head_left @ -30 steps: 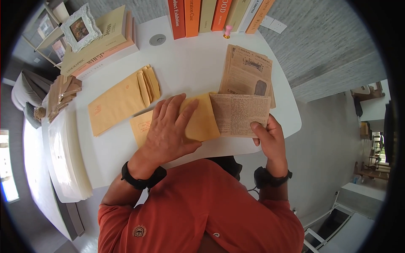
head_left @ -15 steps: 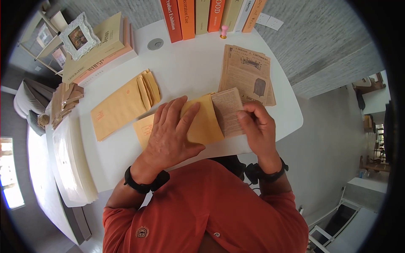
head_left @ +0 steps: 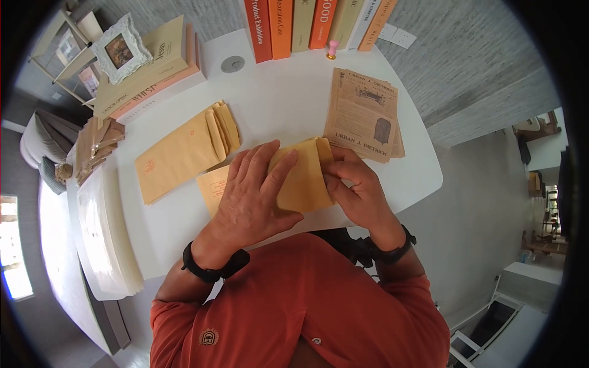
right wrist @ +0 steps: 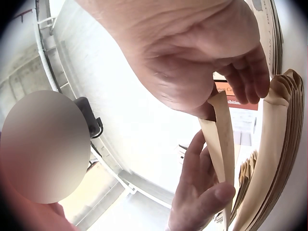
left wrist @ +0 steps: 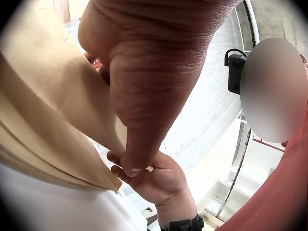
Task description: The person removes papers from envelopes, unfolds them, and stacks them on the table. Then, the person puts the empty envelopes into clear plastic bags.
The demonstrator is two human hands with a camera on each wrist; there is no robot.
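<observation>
My left hand (head_left: 251,187) lies over a yellow-brown paper envelope (head_left: 307,178), fingers extended across its face, thumb along the near edge. Red stamped print shows on the envelope's left part. At its right end is the mouth, where my right hand (head_left: 359,184) has its thumb and index finger bent. The right wrist view shows the right thumb reaching into the mouth (right wrist: 216,110); the other fingers (right wrist: 260,72) curl outside. The fingertips are hidden, so I cannot tell what they grip. No printed page shows between them now.
A stack of similar envelopes (head_left: 184,150) lies left, printed brown papers (head_left: 365,116) right. Standing books (head_left: 291,27) and a pink-handled stamp (head_left: 332,49) are at the back. Clear plastic sleeves (head_left: 107,239), lying books (head_left: 153,73) and a picture frame (head_left: 119,52) fill the left side.
The right hand has moved left, from holding a printed page outside the envelope to the envelope's mouth. The page folded over, slid in and is out of sight. The left hand stays on the envelope.
</observation>
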